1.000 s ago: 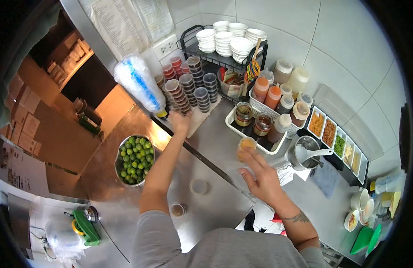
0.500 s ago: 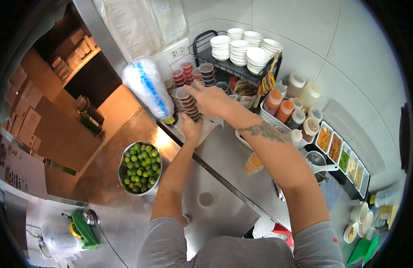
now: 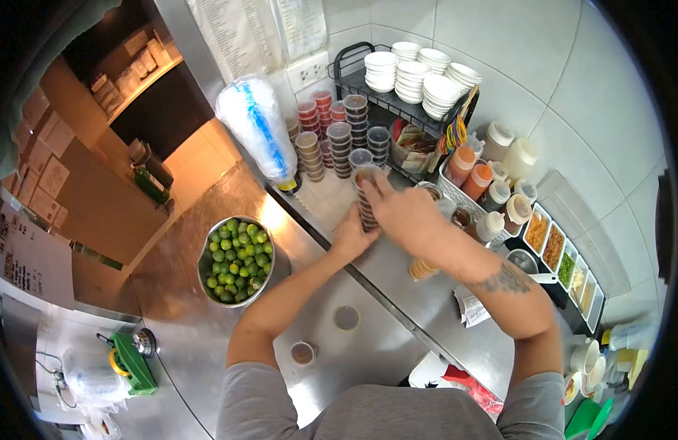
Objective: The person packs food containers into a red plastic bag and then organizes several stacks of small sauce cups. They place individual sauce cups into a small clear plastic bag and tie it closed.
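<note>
Both hands are on one tall stack of small lidded cups (image 3: 366,192). My left hand (image 3: 353,233) wraps its lower part, and my right hand (image 3: 398,209) has its fingers closed round the upper part. Behind it, several other stacks of lidded cups (image 3: 340,143) with dark, red and tan contents stand close together by the wall. A short stack of cups with orange contents (image 3: 422,268) is partly hidden beneath my right forearm. Two single cups, one near my body (image 3: 303,353) and one farther forward (image 3: 346,318), are on the steel counter.
A metal bowl of green limes (image 3: 271,275) sits at the left. White bowls (image 3: 411,81) fill a black rack (image 3: 398,110). Squeeze bottles (image 3: 477,180) and topping trays (image 3: 554,246) line the right wall. A wrapped plastic roll (image 3: 256,132) leans behind. A raised metal edge (image 3: 387,304) crosses the counter.
Both hands have moved right and toward my body with the cup stack, away from the other stacks. The view has shifted slightly, uncovering more cup stacks and the single cup near my body.
</note>
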{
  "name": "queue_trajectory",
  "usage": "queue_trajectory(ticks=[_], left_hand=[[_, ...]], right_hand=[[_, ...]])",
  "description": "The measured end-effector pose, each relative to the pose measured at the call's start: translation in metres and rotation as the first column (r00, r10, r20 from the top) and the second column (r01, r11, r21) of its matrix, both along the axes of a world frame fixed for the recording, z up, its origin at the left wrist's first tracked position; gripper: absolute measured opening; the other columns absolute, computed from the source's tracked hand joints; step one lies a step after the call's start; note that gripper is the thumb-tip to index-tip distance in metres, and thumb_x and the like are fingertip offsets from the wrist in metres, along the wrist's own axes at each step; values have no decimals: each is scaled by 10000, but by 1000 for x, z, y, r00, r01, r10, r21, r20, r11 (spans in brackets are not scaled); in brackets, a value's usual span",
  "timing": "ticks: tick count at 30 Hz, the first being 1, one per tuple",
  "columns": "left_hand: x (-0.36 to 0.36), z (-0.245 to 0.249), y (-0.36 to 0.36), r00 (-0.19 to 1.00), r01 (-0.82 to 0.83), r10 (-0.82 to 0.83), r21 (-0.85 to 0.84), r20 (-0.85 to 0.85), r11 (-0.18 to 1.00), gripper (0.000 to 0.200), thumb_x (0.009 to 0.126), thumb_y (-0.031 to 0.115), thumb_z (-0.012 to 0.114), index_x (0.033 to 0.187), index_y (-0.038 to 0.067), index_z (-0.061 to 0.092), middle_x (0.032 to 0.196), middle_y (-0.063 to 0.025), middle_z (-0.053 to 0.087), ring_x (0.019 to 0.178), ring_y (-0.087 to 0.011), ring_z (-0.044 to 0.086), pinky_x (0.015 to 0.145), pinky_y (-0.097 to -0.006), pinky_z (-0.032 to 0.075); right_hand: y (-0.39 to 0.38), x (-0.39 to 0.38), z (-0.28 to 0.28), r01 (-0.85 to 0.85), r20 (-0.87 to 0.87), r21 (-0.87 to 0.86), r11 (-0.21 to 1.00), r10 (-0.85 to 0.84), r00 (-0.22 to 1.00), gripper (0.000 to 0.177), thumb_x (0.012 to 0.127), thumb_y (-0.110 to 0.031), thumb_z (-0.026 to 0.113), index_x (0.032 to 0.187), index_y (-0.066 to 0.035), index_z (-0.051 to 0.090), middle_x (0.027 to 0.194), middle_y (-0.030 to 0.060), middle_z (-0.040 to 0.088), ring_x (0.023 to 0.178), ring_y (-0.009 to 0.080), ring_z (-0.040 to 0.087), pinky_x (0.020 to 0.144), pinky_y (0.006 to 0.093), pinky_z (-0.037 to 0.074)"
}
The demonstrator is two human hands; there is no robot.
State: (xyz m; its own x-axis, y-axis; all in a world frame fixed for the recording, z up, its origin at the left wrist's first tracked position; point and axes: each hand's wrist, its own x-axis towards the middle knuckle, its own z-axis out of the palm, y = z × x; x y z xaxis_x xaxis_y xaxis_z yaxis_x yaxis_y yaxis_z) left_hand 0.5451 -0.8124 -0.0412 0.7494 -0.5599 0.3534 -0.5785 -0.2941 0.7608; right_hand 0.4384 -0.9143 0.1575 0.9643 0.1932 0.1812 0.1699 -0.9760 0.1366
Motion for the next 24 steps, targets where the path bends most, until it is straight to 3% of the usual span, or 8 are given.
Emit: queue_trajectory(ticks=[4,9,12,14,16,18,22,24], left_hand=[[-27,-21,-12,992,129,-128,119,-17,984,648,715,242,734,1204,19,372,1044,-241,594,953,-416,588,808,-452,485],[-41,-2,-11,938,333,-320,89,-136,939,670,719,229,723,1254,14,382,1043,-215,609,921,-383,609,794,-431,495],[-2,2,1,778,615,-562,156,-281,773,577,728,198,711,1192,-1,430,1007,-204,613,884,-349,609,771,-405,493],[32,4,2,936,300,-230,267,-265,916,484,723,165,712,1096,-18,463,955,-200,613,852,-330,598,751,-399,484],[47,18,-2,967,-127,155,145,-201,981,502,703,181,750,1053,-12,446,967,-216,597,847,-353,592,751,-409,477],[59,11,-17,964,-248,251,40,-90,968,561,692,197,771,1075,-6,415,1000,-229,583,866,-374,589,761,-415,473],[73,-9,-47,958,-286,282,-98,-47,953,667,681,219,794,1131,9,349,1047,-248,559,913,-417,577,781,-435,462],[68,-6,-55,936,-352,351,-35,-31,935,640,699,185,772,1129,11,331,1031,-257,574,936,-435,576,772,-452,464]], right_hand=[[7,-42,0,64,-115,-46,997,-69,991,578,716,-98,605,1245,80,454,1226,284,494,659,314,669,550,385,539],[8,-59,5,102,-203,46,994,-91,975,540,711,-85,599,1209,88,480,1160,269,521,646,310,667,544,382,537],[2,-61,6,159,-221,42,986,-146,964,501,737,-98,597,1204,51,494,1150,228,540,671,317,664,569,407,537],[-6,-62,13,165,-211,97,982,-141,967,440,773,-124,594,1184,16,522,1108,191,572,697,323,659,601,416,533],[-13,-62,23,145,-190,212,966,-105,976,341,801,-144,589,1110,-3,560,1038,168,600,743,335,651,642,423,529],[-22,-62,37,98,-144,369,924,-47,988,222,823,-157,584,984,-6,609,943,160,623,809,353,641,693,430,523],[-36,-64,56,48,-140,477,878,22,990,233,844,-196,590,1008,-32,615,947,153,631,890,343,616,767,416,492],[-40,-74,60,4,-107,516,857,60,992,261,837,-206,602,1029,-29,612,968,155,637,932,331,607,781,405,487]])
